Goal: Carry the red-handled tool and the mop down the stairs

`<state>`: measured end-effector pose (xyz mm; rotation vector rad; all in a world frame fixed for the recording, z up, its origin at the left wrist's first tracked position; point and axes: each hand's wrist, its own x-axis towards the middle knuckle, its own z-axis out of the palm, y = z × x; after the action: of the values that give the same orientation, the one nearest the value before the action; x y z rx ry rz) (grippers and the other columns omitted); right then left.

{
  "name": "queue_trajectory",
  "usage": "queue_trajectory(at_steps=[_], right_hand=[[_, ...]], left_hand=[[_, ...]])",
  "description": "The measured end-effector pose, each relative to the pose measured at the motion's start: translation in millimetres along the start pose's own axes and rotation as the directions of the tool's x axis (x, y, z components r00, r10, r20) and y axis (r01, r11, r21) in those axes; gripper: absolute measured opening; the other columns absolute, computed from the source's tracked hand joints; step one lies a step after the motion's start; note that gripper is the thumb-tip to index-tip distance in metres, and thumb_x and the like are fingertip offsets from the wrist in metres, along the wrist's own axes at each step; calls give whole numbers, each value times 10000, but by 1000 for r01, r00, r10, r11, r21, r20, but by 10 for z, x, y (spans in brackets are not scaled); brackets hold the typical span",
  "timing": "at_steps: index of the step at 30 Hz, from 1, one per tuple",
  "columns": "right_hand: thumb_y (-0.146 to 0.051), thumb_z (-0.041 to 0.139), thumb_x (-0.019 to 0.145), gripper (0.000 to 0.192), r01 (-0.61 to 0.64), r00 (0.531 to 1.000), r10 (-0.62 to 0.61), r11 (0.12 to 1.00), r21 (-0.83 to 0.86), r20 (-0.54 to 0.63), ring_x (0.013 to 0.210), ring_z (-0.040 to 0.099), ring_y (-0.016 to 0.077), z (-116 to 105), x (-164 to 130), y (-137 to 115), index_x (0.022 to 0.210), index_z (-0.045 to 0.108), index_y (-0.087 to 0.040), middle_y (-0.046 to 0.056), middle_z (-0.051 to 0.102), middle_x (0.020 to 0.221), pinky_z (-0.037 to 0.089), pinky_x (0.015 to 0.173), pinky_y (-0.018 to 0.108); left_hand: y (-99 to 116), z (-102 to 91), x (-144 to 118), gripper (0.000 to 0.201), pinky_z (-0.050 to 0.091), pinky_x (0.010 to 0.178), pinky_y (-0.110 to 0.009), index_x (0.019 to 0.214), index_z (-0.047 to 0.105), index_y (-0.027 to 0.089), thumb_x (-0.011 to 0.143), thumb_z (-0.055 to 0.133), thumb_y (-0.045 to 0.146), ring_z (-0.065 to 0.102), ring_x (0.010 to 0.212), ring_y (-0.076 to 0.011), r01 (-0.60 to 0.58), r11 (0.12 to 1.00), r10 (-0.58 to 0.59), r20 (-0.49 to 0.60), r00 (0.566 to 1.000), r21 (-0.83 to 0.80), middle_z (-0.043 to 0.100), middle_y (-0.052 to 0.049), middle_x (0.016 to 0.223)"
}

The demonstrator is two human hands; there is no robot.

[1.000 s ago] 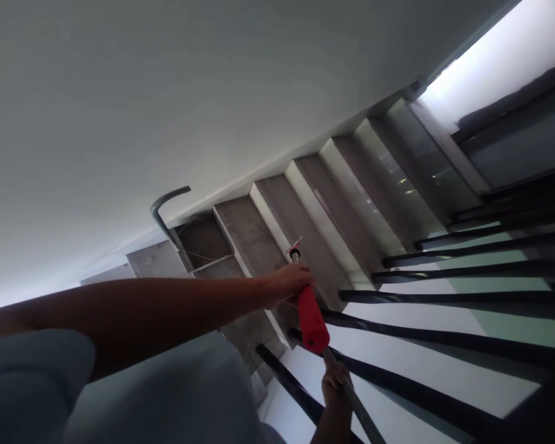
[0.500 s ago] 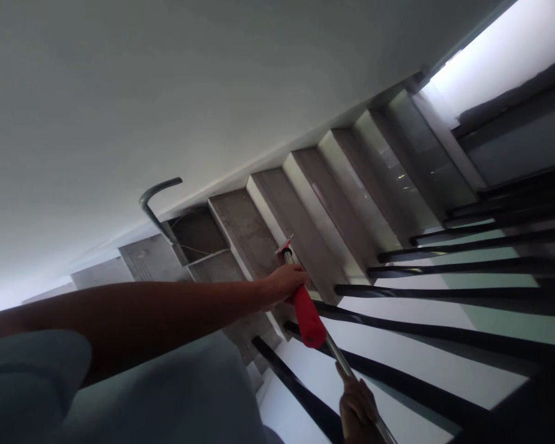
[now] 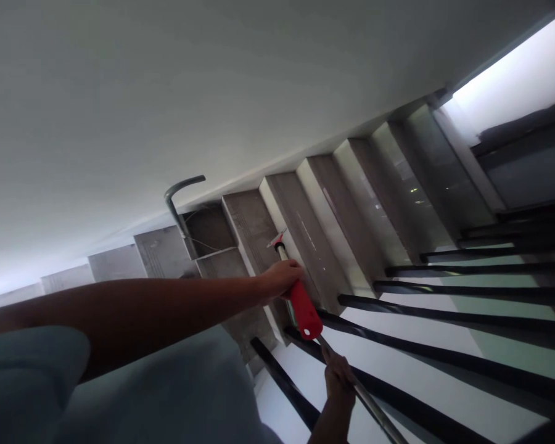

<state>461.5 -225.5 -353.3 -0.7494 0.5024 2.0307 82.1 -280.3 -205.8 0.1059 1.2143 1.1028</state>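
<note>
Left hand (image 3: 283, 277): closed around the top of the red handle sleeve (image 3: 303, 310) of a long-handled scraper, arm stretched out full. Right hand (image 3: 338, 376): closed on the bare metal pole (image 3: 374, 410) just below the sleeve — half a second ago it sat lower on the pole, so the two holds have drawn closer. Scraper head (image 3: 276, 239): small blade, resting at or just off the grey underside of a stair step (image 3: 254, 225); contact not clear. It has crept slightly up along that step since a second ago — judged a stroke in progress. Surroundings: white sloped ceiling (image 3: 166, 92) above, bent grey pipe (image 3: 178, 197) left of the blade, black railing bars (image 3: 444, 314) close on the right, limiting swing of the pole there.
</note>
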Motion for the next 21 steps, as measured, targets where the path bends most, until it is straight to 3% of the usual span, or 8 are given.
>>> queue_trajectory(at_steps=[2,4,5,7,9,13,18,21], right_hand=[[-168,372,845,559,-218,976,192,870,442,103,266,440,75,69,72,-38,1388,238,-149,-172,469,395,282,320,132],[-294,468,799,610,-387,920,329,679,623,213,248,408,81,160,89,-98,1367,268,-195,-183,454,370,254,318,155],[-337,499,785,636,-397,913,347,641,657,213,251,409,79,212,63,-132,1365,271,-209,-181,468,381,248,316,158],[-378,478,810,658,-273,958,259,704,656,122,238,392,79,325,-60,-186,1394,220,-217,-174,489,422,204,280,157],[-331,397,868,594,-93,995,97,834,544,20,244,393,80,432,-236,-199,1410,187,-206,-154,503,480,183,255,159],[-84,311,900,417,50,995,-39,992,115,-93,303,463,68,547,-448,-66,1309,368,-141,-111,515,496,286,286,131],[82,566,671,390,269,938,-327,898,-349,-118,304,410,-1,441,-126,141,1046,547,-20,-132,495,445,317,313,42],[51,632,651,373,222,974,-204,806,-549,94,341,430,-14,316,177,164,1009,571,-33,-138,495,453,335,352,25]], left_hand=[[-1,3,-6,92,424,490,-194,802,517,143,782,479,63,536,589,-132,7,1000,-7,-3,1000,4,547,-18,708],[-4,5,-2,87,441,497,-205,795,514,144,789,469,70,541,595,-138,10,1000,-10,6,1000,-4,548,-21,716],[-3,5,3,85,454,505,-213,802,516,145,791,469,76,549,605,-143,6,1000,-6,14,1000,-12,550,-23,723],[3,-3,10,85,467,516,-218,817,523,145,790,474,82,558,622,-147,-10,999,11,34,999,-33,548,-23,728],[14,-19,10,85,451,502,-203,827,531,143,797,474,87,549,619,-140,-23,999,24,37,999,-31,538,-18,721],[16,-77,1,79,418,483,-185,833,533,144,812,475,94,520,599,-126,-9,1000,9,0,1000,-4,529,-11,710],[-15,-168,-4,79,426,494,-186,831,537,151,810,478,102,519,614,-124,0,1000,1,-48,999,5,536,-7,737],[-29,-212,1,87,433,497,-184,836,536,156,789,482,108,528,619,-128,5,1000,-5,-62,998,-1,534,-6,743]])
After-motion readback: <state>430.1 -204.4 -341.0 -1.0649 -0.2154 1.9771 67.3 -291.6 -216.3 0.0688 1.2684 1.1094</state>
